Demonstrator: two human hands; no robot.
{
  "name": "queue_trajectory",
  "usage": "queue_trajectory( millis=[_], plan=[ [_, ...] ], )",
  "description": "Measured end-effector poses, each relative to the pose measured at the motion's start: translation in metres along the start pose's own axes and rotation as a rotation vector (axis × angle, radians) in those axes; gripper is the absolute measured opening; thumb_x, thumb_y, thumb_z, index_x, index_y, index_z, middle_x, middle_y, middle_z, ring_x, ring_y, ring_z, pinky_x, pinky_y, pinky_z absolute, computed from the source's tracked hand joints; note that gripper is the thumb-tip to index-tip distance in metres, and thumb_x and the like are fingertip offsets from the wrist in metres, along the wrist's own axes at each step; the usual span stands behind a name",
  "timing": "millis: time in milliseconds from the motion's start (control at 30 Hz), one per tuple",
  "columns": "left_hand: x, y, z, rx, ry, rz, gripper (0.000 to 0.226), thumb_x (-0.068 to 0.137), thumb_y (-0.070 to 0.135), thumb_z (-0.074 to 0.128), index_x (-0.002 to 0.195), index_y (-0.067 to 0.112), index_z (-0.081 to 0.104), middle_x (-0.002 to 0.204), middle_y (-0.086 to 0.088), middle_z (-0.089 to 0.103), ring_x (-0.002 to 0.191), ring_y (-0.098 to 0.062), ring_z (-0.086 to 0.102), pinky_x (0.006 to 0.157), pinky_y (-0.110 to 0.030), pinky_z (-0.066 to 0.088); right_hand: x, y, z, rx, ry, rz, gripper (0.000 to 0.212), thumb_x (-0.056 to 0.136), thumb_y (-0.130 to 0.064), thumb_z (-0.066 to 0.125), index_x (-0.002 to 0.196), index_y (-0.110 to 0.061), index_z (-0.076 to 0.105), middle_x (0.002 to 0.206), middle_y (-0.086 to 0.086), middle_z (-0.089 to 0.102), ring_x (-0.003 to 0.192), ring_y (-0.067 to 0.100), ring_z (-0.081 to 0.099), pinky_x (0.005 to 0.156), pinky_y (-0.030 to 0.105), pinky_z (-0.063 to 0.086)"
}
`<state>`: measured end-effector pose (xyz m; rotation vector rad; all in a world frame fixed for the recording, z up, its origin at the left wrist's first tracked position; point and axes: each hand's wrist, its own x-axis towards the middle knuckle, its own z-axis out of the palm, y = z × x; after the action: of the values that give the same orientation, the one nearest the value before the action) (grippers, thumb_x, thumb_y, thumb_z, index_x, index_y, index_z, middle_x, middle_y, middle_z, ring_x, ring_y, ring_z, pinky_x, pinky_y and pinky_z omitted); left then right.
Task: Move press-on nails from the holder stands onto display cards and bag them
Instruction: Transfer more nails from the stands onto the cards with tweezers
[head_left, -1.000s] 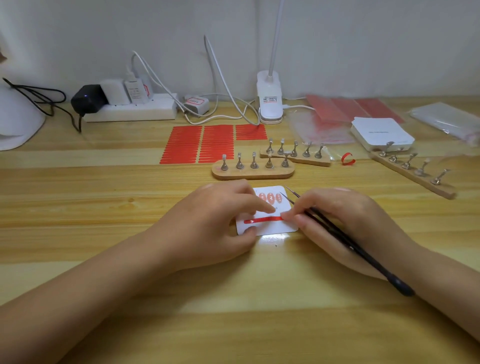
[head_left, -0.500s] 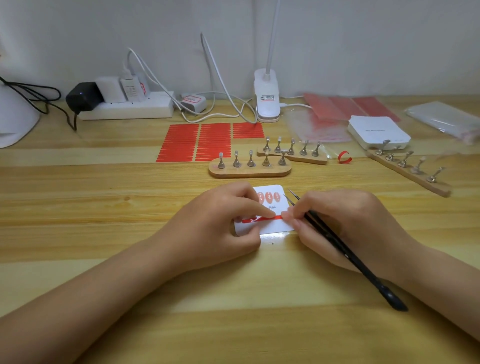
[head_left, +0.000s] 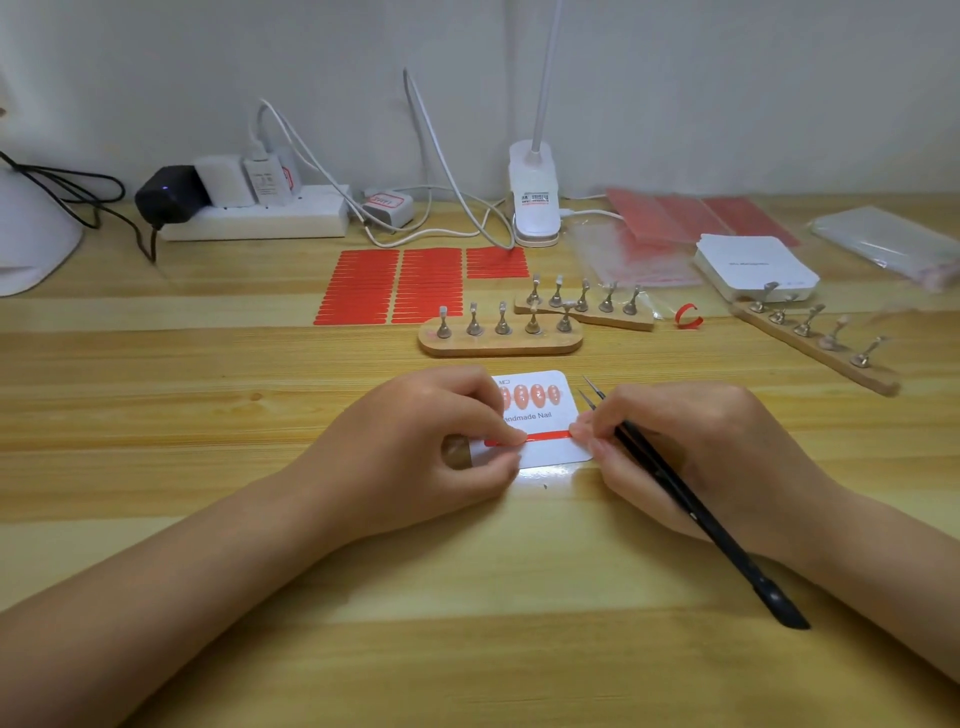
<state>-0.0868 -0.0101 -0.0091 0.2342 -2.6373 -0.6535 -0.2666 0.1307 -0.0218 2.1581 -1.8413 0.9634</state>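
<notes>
From my head camera, little has changed since half a second ago: both hands stay on the white rounded display card (head_left: 545, 441), and the thin red adhesive strip (head_left: 548, 435) now lies straighter across it.

My left hand (head_left: 415, 447) has its fingers curled, the forefinger tip pressing the strip's left end onto the card while the thumb pinches the card's lower edge. My right hand (head_left: 691, 457) pinches the strip's right end with curled fingertips and also clasps the black pointed tweezers (head_left: 691, 512), their tips apart and aimed toward eleven o'clock, the handle trailing toward five.

The card lies flat on the pale wooden table (head_left: 208, 415), with four peach press-on nails (head_left: 530, 397) in a row along its top. Below them I can read "ndmade Nail"; my hand hides the first letters.

At twelve o'clock from the card stands an oval wooden holder stand with metal pegs (head_left: 498, 340). At eleven o'clock lie sheets of red adhesive strips (head_left: 395, 286).
</notes>
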Motion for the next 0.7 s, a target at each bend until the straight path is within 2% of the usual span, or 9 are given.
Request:
queue_trajectory(
  millis=[133, 233, 367, 500, 567, 633, 700],
  plan=[
    [-0.006, -0.003, -0.008, 0.036, -0.017, 0.036, 0.03, 0.079, 0.038, 0.054, 0.082, 0.017, 0.076, 0.084, 0.008, 0.065, 0.07, -0.016, 0.063, 0.057, -0.034, 0.05, 0.0, 0.0, 0.001, 0.002, 0.018, 0.006, 0.007, 0.08, -0.013, 0.066, 0.074, -0.012, 0.063, 0.061, 0.001, 0.066, 0.05, 0.018, 0.059, 0.045, 0.03, 0.045],
    [-0.009, -0.003, -0.01, 0.055, -0.004, 0.053, 0.03, 0.079, 0.035, 0.054, 0.08, 0.016, 0.076, 0.086, 0.009, 0.068, 0.076, -0.009, 0.062, 0.06, -0.031, 0.05, 0.0, 0.001, 0.002, 0.008, 0.033, 0.002, 0.008, 0.081, -0.016, 0.065, 0.074, -0.012, 0.063, 0.061, 0.0, 0.065, 0.05, 0.015, 0.058, 0.047, 0.03, 0.045],
    [-0.01, -0.003, -0.009, 0.069, 0.013, 0.055, 0.028, 0.08, 0.033, 0.055, 0.077, 0.014, 0.076, 0.085, 0.008, 0.069, 0.078, -0.003, 0.061, 0.065, -0.028, 0.05, 0.001, 0.001, 0.003, 0.005, 0.048, 0.005, 0.011, 0.082, -0.018, 0.065, 0.074, -0.011, 0.064, 0.055, -0.005, 0.058, 0.045, 0.007, 0.045, 0.046, 0.025, 0.04],
    [-0.012, -0.002, -0.008, 0.077, 0.038, 0.053, 0.027, 0.079, 0.032, 0.056, 0.075, 0.013, 0.075, 0.084, 0.007, 0.07, 0.076, -0.005, 0.062, 0.066, -0.027, 0.05, 0.003, -0.001, 0.004, 0.0, 0.075, 0.03, 0.011, 0.082, -0.017, 0.064, 0.073, -0.01, 0.065, 0.058, -0.006, 0.061, 0.047, 0.01, 0.05, 0.048, 0.025, 0.043],
    [-0.012, -0.002, -0.008, 0.075, 0.049, 0.044, 0.027, 0.079, 0.032, 0.056, 0.075, 0.013, 0.075, 0.084, 0.008, 0.07, 0.077, -0.006, 0.062, 0.066, -0.028, 0.05, 0.006, -0.006, 0.005, -0.057, 0.096, -0.021, 0.013, 0.082, -0.018, 0.061, 0.074, -0.01, 0.066, 0.065, -0.006, 0.063, 0.055, 0.011, 0.055, 0.053, 0.026, 0.046],
    [-0.012, -0.003, -0.007, 0.067, 0.052, 0.039, 0.027, 0.079, 0.032, 0.056, 0.076, 0.013, 0.075, 0.084, 0.007, 0.07, 0.077, -0.006, 0.062, 0.066, -0.027, 0.05, 0.01, -0.011, 0.008, -0.062, 0.099, -0.079, 0.016, 0.084, -0.019, 0.057, 0.075, -0.01, 0.067, 0.077, -0.001, 0.069, 0.073, 0.015, 0.064, 0.065, 0.03, 0.049],
    [-0.013, -0.003, -0.007, 0.058, 0.052, 0.04, 0.027, 0.079, 0.032, 0.057, 0.076, 0.012, 0.075, 0.085, 0.006, 0.07, 0.077, -0.007, 0.062, 0.066, -0.028, 0.05, 0.012, -0.015, 0.011, -0.062, 0.03, -0.122, 0.018, 0.087, -0.02, 0.055, 0.078, -0.012, 0.067, 0.083, 0.0, 0.071, 0.081, 0.015, 0.065, 0.072, 0.031, 0.049]
  ],
)
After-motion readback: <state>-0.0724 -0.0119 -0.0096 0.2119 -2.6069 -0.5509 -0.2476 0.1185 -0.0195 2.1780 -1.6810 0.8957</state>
